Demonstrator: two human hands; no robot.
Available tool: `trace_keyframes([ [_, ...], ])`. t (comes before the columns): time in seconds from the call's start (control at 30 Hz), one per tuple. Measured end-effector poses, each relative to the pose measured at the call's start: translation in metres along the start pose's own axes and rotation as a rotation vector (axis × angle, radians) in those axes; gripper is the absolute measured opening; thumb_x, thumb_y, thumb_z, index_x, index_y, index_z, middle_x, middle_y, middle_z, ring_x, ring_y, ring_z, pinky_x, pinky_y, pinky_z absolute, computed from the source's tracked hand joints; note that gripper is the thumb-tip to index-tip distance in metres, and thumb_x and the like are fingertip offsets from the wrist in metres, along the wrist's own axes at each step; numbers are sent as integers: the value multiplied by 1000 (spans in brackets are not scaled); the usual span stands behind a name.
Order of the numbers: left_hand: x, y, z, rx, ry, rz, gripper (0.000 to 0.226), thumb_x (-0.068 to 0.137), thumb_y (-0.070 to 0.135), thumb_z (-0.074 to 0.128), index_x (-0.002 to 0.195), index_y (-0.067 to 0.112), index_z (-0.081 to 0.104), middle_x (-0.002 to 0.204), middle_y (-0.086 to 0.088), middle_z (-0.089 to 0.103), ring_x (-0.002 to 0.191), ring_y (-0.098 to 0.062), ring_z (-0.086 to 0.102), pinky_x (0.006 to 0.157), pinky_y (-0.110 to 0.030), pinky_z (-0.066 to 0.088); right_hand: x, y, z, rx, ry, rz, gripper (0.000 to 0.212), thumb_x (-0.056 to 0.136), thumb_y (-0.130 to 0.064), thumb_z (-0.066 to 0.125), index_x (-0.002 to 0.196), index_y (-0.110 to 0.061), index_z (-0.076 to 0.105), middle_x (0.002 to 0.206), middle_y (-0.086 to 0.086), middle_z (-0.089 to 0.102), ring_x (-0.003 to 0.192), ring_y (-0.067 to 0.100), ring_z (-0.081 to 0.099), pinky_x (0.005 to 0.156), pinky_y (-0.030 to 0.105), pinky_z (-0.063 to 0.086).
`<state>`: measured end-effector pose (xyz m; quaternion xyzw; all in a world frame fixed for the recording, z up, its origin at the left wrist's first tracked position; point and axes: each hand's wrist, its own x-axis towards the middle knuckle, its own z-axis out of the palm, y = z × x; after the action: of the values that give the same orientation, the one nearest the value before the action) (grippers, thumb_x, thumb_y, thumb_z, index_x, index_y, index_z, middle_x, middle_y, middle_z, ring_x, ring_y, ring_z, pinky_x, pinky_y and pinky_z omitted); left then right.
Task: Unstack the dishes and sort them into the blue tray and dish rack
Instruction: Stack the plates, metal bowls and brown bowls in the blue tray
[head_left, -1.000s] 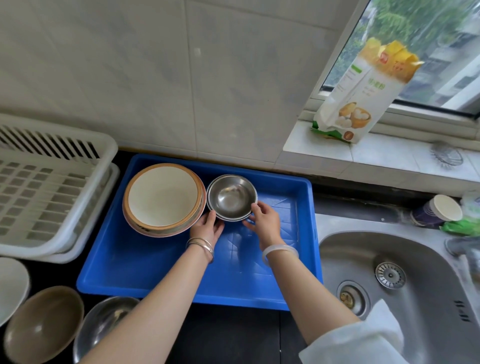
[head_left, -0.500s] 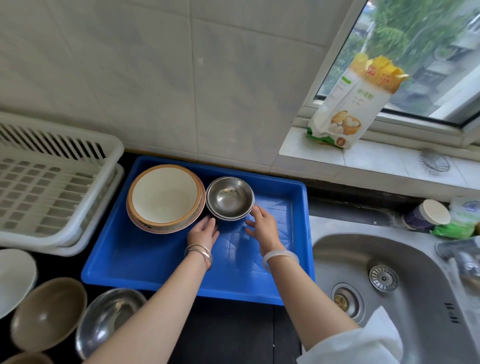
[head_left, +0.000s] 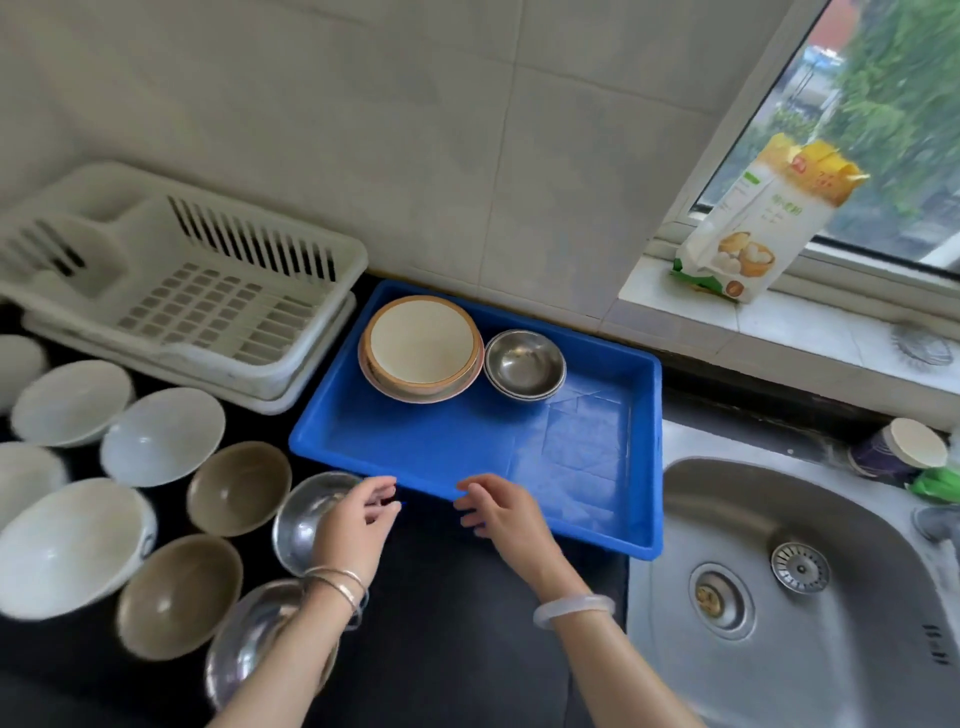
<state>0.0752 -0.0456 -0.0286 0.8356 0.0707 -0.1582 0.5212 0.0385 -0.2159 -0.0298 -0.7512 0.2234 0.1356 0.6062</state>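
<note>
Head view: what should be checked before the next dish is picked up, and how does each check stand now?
1. Hands free: left hand and right hand hold nothing, fingers loosely curled. Ok.
2. Room in the blue plastic tray: near half bare. Ok.
3. Room in the white slatted plastic dish rack: no dishes seen in it. Ok.
4. Sorted dishes settled: cream orange-rimmed dish stack and nested small steel bowls sit side by side at the tray's far side. Ok.
5. Next dish near: shiny steel bowl on the counter by the left hand. Ok.
6. Is that bowl single or stacked: blurred. Cannot tell.
</note>
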Motion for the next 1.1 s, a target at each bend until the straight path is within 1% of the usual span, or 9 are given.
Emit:
trace_keyframes([
  [0.07,-19,-25,-27,114,66,-37,26,82,4,63,108,11,64,106,-7,69,85,-17,62,81,-25,43,-10,11,23,-77,-83,31,22,95,-28,44,88,-36,62,85,-10,69,66,-1,63,60,15,47],
  [0.17,-37,-57,-61,286,91,-63,32,81,6,64,112,15,62,111,-6,67,99,-22,63,85,-31,46,-15,21,52,-179,-160,96,20,93,-30,44,103,-33,61,91,-11,67,65,0,62,59,16,50],
  [0.27,-42,-73,-79,381,74,-91,38,80,4,64,116,14,59,118,-6,64,111,-24,59,95,-33,44,-8,19,77,-190,-186,178,35,92,-34,47,126,-26,53,103,-6,64,73,5,65,57,17,51],
  [0.33,-41,-79,-84,428,47,-112,37,80,2,60,116,14,59,121,-5,63,113,-24,57,97,-34,44,0,15,92,-183,-190,201,39,92,-36,49,129,-24,50,108,-3,63,76,8,65,57,18,52],
  [0.5,-33,-83,-85,523,24,-125,32,82,-2,49,107,14,62,112,-5,66,106,-24,60,91,-33,48,18,7,115,-102,-152,243,11,96,-23,50,100,-15,57,88,3,62,71,12,64,60,24,57],
  [0.63,-29,-85,-85,620,14,-130,25,84,4,47,94,18,65,99,-6,69,92,-28,62,81,-35,51,16,2,111,-3,-75,232,19,95,-7,48,81,-12,61,81,5,65,69,13,66,54,19,57],
  [0.8,-27,-87,-87,756,-35,-112,18,86,13,48,91,23,62,94,-6,69,87,-29,62,70,-32,49,-3,0,93,41,-30,214,20,91,-6,50,82,-8,67,84,9,71,68,14,72,57,20,57],
  [0.97,-22,-84,-88,609,-72,-147,13,86,22,56,93,22,66,94,-1,71,90,-24,64,79,-37,54,-17,-5,65,42,46,180,21,88,-6,51,77,-8,69,67,4,70,61,15,72,55,23,57],
  [1.1,-15,-73,-78,503,-82,-137,10,82,27,62,90,23,67,91,2,72,86,-20,65,73,-28,49,-23,-9,50,-29,96,152,20,87,-7,54,75,-10,70,63,2,69,56,12,71,52,21,57],
])
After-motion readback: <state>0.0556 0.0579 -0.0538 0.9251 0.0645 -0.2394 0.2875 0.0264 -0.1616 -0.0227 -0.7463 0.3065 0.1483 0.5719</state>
